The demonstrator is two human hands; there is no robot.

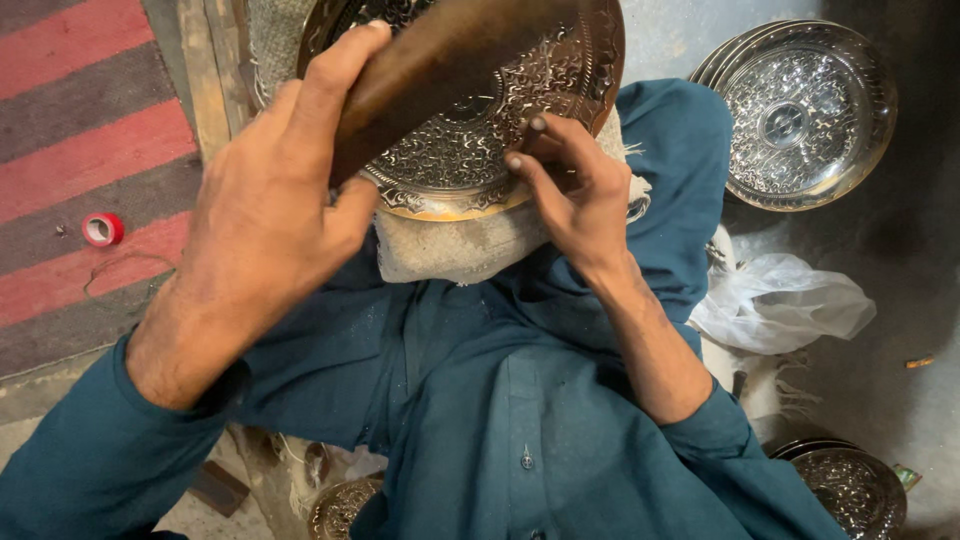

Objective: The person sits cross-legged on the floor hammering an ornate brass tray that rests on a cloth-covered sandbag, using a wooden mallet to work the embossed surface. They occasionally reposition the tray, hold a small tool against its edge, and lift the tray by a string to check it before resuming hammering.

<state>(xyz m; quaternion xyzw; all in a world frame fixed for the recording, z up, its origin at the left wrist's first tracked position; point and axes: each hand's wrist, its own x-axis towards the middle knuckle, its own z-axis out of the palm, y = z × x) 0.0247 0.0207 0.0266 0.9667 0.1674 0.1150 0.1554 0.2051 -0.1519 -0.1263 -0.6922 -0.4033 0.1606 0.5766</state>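
Head view. Engraved metal plate (455,150), round, silver with a brass-coloured rim, resting on a coarse cloth pad (460,245) over the lap, far centre. Likely stiff, thin and moderately light; the relief surface looks liable to dent, so it seems best held by the rim. Left hand (265,215) wrapped closed around a dark wooden mallet (445,60) raised over the plate. Right hand (575,195) pinches a small punch (537,125) against the plate's near right edge. Stacked engraved plates (805,115) far right; white plastic bag (780,300) right; red tape roll (102,229) left.

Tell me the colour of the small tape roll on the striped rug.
Red with a white core, in the head view.
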